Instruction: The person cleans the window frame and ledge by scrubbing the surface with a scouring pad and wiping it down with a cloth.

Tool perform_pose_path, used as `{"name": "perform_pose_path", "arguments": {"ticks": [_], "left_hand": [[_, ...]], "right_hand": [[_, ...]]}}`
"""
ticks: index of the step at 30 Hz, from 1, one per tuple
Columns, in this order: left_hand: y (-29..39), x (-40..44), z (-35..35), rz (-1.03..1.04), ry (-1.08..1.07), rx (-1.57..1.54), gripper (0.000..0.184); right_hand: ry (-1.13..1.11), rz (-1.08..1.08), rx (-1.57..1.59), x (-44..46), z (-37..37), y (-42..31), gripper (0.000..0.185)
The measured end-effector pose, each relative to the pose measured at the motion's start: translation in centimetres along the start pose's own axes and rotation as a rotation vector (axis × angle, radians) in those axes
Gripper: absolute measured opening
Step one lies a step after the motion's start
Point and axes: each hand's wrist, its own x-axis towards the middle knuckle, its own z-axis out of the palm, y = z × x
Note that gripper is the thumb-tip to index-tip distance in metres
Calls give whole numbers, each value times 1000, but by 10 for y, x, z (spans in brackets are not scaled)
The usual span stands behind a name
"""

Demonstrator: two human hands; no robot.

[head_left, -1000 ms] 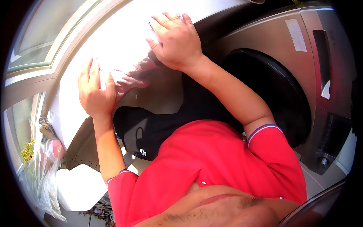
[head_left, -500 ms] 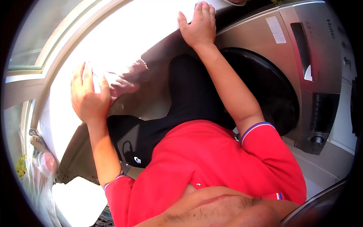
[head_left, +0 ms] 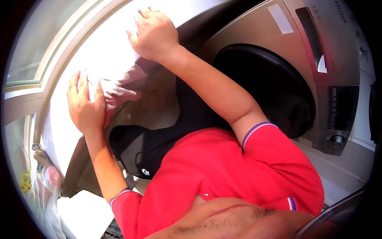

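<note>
A pinkish cloth (head_left: 119,91) lies bunched on the sunlit white surface (head_left: 59,119), its edge hanging over the front. My left hand (head_left: 87,113) rests on the cloth's left part, fingers spread and thumb apart, with some cloth showing between thumb and fingers. Farther up and to the right, my right hand (head_left: 156,36) is palm down at the surface, beyond the cloth's upper end. Its fingers are slightly bent and the thumb stands apart. Glare washes out the area around the fingertips, and what lies under the palm is hidden.
A front-loading washing machine (head_left: 246,30) with a round black door (head_left: 266,87) stands at the right. Window frames (head_left: 43,85) run along the left. A clear plastic bag (head_left: 45,199) and a bright white object (head_left: 85,213) are at the lower left.
My right hand first swung away from the cloth to the upper right, then came back left toward it. My left hand stays on the cloth. The view has shifted somewhat.
</note>
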Motion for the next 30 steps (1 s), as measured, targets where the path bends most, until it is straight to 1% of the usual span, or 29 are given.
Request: {"name": "perform_pose_path", "arguments": {"ticks": [2,3,5,8,9,11,12,13,15,17,18,19,21,22,23,24,25,26,28,29,30], "left_hand": [[-3,5,1,3,-16,6,37],[-4,7,1,-2,-31,12,38],[-9,13,4,-26,-66,27,39],[-20,25,13,-43,-103,61,42],[-20,31,15,-66,-109,84,42],[-22,44,24,-40,-104,160,42],[-24,49,28,-24,-111,204,42],[-23,58,24,-39,-111,234,41],[-21,69,17,23,-90,274,38],[11,77,-2,121,108,144,34],[27,78,-6,228,196,140,31],[33,80,-5,311,191,-18,29],[46,78,9,257,174,-35,30],[42,79,9,182,-46,78,33],[34,76,14,-62,-182,-167,40],[35,81,19,21,-84,-212,42],[34,87,24,115,-84,-105,44],[32,93,28,210,-75,1,46],[33,102,37,211,-145,67,46],[32,107,44,211,-175,102,47],[32,110,49,243,-134,67,45]], "right_hand": [[-93,29,41,14,7,-22,29],[-209,8,53,19,4,-33,26],[-303,-74,113,22,14,-46,23],[-189,24,383,15,15,-45,21],[-173,47,386,15,14,-46,21],[-141,101,401,14,12,-46,21],[44,58,319,10,24,-45,22],[114,69,316,14,29,-51,24],[250,108,327,18,33,-55,29],[353,108,518,19,34,-59,33],[401,110,609,18,32,-57,35],[512,54,595,15,32,-54,34],[639,7,781,15,22,-55,23],[743,-2,906,17,17,-64,23],[744,-26,999,16,13,-70,20],[744,-49,1091,16,9,-76,17],[699,-74,1176,12,12,-77,14],[663,-80,1183,7,22,-75,13],[570,-85,1194,0,37,-71,9],[561,-82,1199,-1,37,-70,8],[559,-79,1195,-4,32,-66,7]]}}
